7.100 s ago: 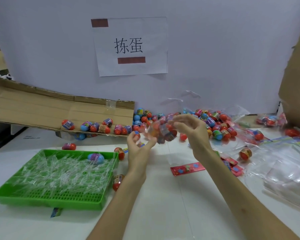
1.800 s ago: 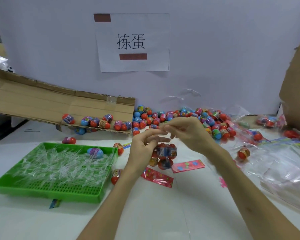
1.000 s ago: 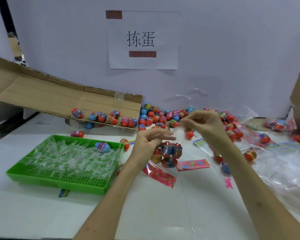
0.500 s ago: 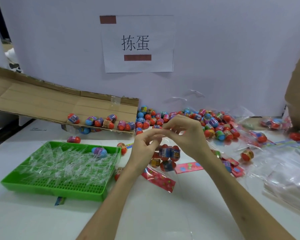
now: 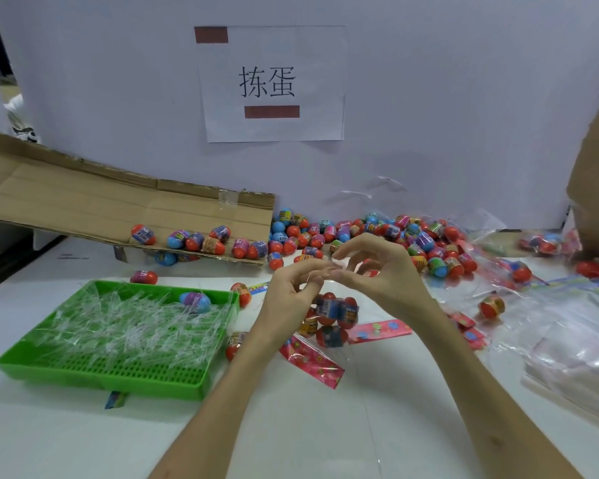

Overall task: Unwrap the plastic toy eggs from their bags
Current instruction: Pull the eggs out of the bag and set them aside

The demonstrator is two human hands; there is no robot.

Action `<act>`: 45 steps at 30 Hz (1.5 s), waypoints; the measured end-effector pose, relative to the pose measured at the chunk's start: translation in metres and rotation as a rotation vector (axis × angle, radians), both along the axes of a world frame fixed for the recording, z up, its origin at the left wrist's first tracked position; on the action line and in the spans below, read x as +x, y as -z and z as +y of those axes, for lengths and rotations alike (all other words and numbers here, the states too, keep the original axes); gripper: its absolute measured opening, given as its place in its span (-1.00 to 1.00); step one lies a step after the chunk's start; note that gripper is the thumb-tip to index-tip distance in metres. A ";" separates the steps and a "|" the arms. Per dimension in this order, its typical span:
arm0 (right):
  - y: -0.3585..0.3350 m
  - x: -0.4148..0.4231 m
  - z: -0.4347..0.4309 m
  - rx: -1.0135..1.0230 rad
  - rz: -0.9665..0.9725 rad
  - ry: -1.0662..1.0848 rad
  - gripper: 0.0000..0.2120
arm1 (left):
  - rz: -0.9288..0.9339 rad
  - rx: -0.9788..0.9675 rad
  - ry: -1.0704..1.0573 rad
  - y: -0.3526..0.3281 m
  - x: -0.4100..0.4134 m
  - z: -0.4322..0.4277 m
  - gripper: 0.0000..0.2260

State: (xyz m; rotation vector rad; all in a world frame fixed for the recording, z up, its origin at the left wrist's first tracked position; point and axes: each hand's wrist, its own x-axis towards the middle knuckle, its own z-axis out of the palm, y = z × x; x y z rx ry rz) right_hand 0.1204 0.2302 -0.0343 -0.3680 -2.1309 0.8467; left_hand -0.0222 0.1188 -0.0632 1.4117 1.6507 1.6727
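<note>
My left hand (image 5: 288, 299) and right hand (image 5: 386, 276) pinch the clear egg-filled plastic bag (image 5: 333, 318) by its top, right of the green slotted tray (image 5: 97, 381), probably to tear it open.

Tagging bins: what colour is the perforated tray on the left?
Bright green tray, seen in the head view.

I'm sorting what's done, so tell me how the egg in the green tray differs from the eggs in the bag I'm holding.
The tray egg lies alone and loose on clear strips in the green tray; the bagged eggs are bunched in a clear bag pinched by the left hand and right hand. The tray egg is blue and purple; the bagged eggs are mostly red. Both have printed bands.
</note>
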 end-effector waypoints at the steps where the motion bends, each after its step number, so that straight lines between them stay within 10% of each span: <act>1: 0.001 -0.002 -0.001 0.046 0.016 0.023 -0.83 | -0.002 -0.006 0.000 0.000 0.000 0.000 -0.71; 12: 0.009 -0.003 0.000 0.343 0.124 0.218 -0.86 | 0.052 -0.009 0.026 -0.001 0.006 -0.001 -0.63; 45: 0.012 -0.004 -0.005 0.358 0.125 0.222 -0.83 | 0.012 -0.047 -0.022 0.000 0.006 0.001 -0.67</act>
